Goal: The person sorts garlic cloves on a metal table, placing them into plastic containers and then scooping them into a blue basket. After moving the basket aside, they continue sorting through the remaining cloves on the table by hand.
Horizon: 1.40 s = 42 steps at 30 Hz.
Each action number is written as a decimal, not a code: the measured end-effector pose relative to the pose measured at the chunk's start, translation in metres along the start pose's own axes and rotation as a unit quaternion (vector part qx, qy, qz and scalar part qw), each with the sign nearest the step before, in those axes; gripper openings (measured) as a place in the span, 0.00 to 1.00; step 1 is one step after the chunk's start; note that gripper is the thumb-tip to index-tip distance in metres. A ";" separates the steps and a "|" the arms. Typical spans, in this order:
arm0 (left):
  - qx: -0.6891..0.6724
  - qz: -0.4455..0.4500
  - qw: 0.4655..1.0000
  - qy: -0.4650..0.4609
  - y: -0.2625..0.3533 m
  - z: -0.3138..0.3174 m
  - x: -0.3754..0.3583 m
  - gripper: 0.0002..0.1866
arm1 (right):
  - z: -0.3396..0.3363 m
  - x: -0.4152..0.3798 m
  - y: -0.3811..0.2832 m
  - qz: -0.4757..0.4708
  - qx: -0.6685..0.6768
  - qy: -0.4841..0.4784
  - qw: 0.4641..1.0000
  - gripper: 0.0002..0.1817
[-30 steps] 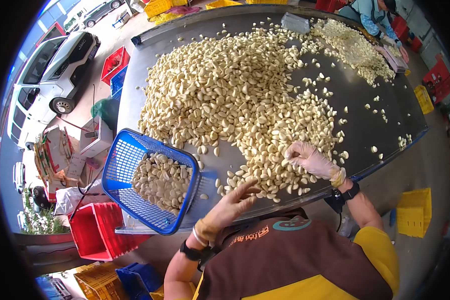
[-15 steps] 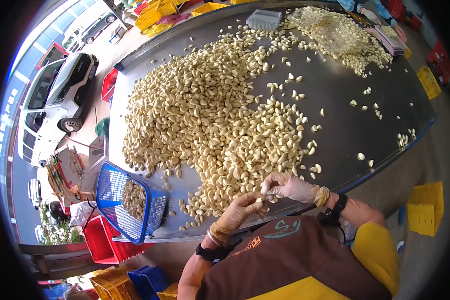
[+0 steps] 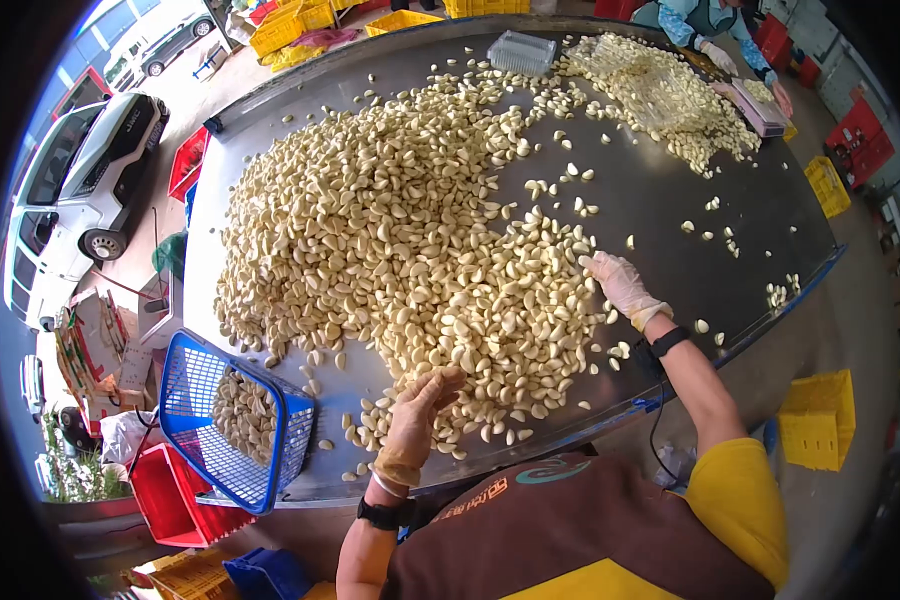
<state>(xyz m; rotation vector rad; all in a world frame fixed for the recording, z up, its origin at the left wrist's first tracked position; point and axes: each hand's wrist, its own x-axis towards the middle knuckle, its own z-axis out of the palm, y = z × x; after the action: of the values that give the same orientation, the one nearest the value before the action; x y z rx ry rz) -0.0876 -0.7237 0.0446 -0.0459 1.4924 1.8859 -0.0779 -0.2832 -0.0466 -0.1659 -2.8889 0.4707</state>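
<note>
Peeled garlic cloves [image 3: 370, 210] lie in a broad heap on a metal table. My left hand [image 3: 417, 420], in a thin glove, is over the near edge of the heap; its fingers are loosely stretched and I see no clove between them. My right hand [image 3: 626, 286], in a pale glove, reaches to the heap's right edge. Its fingertips close on a garlic clove [image 3: 586, 262], partly covered by the fingers. To the left of my left hand, a blue basket [image 3: 295, 440] stands tilted on the table corner with cloves inside.
A clear plastic tub [image 3: 522, 52] sits at the far edge. Beyond the right side, a co-worker's gloved hand [image 3: 718, 58] is by another garlic pile [image 3: 660, 85] under clear plastic. Red crates [image 3: 175, 500] and a yellow crate [image 3: 817, 420] stand off the table.
My hands were together at the near table edge, pinching cloves. They have parted: the right moved forward and right to the heap, the left moved left over the near cloves. The view shifted slightly.
</note>
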 end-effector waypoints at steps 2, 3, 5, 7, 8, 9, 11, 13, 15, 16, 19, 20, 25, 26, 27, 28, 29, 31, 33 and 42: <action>-0.208 -0.038 0.973 -0.097 -0.003 0.000 0.018 0.17 | 0.001 -0.002 -0.002 -0.023 -0.108 -0.013 0.994 0.09; -0.269 -0.082 0.951 -0.126 -0.007 -0.001 0.029 0.17 | 0.002 -0.004 -0.002 -0.012 -0.067 0.010 0.998 0.09; -0.265 -0.100 0.946 -0.157 -0.016 0.009 0.049 0.18 | -0.008 -0.003 -0.017 0.088 0.079 -0.004 0.993 0.09; -0.248 -0.134 0.940 -0.192 -0.016 0.029 0.064 0.22 | -0.026 -0.010 -0.051 0.159 0.238 0.006 0.958 0.11; -0.246 -0.155 0.938 -0.187 -0.013 0.041 0.068 0.22 | -0.034 -0.011 -0.065 0.072 0.178 0.027 0.981 0.12; -0.275 -0.177 0.928 -0.179 -0.019 0.048 0.075 0.22 | -0.043 -0.014 -0.086 0.024 0.227 0.005 0.974 0.13; -0.317 -0.226 0.906 -0.165 -0.020 0.067 0.080 0.22 | -0.060 -0.022 -0.135 -0.031 0.343 -0.083 0.935 0.12; -0.319 -0.245 0.901 -0.164 -0.036 0.073 0.086 0.20 | -0.062 -0.024 -0.142 -0.035 0.410 -0.144 0.900 0.10; -0.327 -0.253 0.898 -0.152 -0.047 0.073 0.093 0.16 | -0.044 -0.002 -0.118 -0.064 0.307 -0.068 0.947 0.07; -0.326 -0.256 0.898 -0.149 -0.047 0.071 0.093 0.16 | -0.025 0.009 -0.093 0.015 0.267 -0.036 0.963 0.07; -0.338 -0.250 0.881 -0.219 -0.042 0.061 0.088 0.14 | 0.002 0.035 -0.040 -0.084 0.106 0.031 0.990 0.12; -0.326 -0.243 0.890 -0.206 -0.035 0.062 0.083 0.14 | 0.005 0.039 -0.032 -0.063 0.098 0.011 0.993 0.14; -0.288 -0.201 0.924 -0.152 -0.022 0.055 0.074 0.19 | -0.013 0.037 -0.033 -0.021 0.118 0.026 0.992 0.16; -0.294 -0.197 0.925 -0.140 -0.020 0.054 0.072 0.20 | -0.017 0.034 -0.038 -0.021 0.095 0.044 0.994 0.16; -0.303 -0.201 0.919 -0.152 -0.022 0.051 0.071 0.20 | -0.013 0.031 -0.034 -0.047 0.049 0.026 0.997 0.14; -0.306 -0.199 0.919 -0.152 -0.028 0.050 0.072 0.20 | -0.008 0.029 -0.035 -0.049 0.048 0.025 0.997 0.14; -0.306 -0.199 0.914 -0.175 -0.034 0.048 0.074 0.21 | 0.000 0.028 -0.037 -0.044 0.001 0.004 0.999 0.14; -0.303 -0.199 0.911 -0.198 -0.037 0.049 0.076 0.21 | 0.015 0.031 -0.041 -0.062 -0.062 0.007 0.996 0.14; -0.266 -0.221 0.918 -0.192 -0.036 0.054 0.077 0.20 | 0.018 0.037 -0.036 -0.057 -0.062 -0.004 0.996 0.14; -0.329 -0.246 0.891 -0.193 -0.033 0.068 0.079 0.22 | -0.032 -0.017 -0.107 0.069 0.523 -0.149 0.837 0.09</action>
<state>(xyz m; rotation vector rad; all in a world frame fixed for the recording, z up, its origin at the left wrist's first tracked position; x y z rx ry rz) -0.1014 -0.6232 0.0040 -0.3137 0.4651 1.7499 -0.0619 -0.3765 0.0147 -0.1167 -2.4119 2.1321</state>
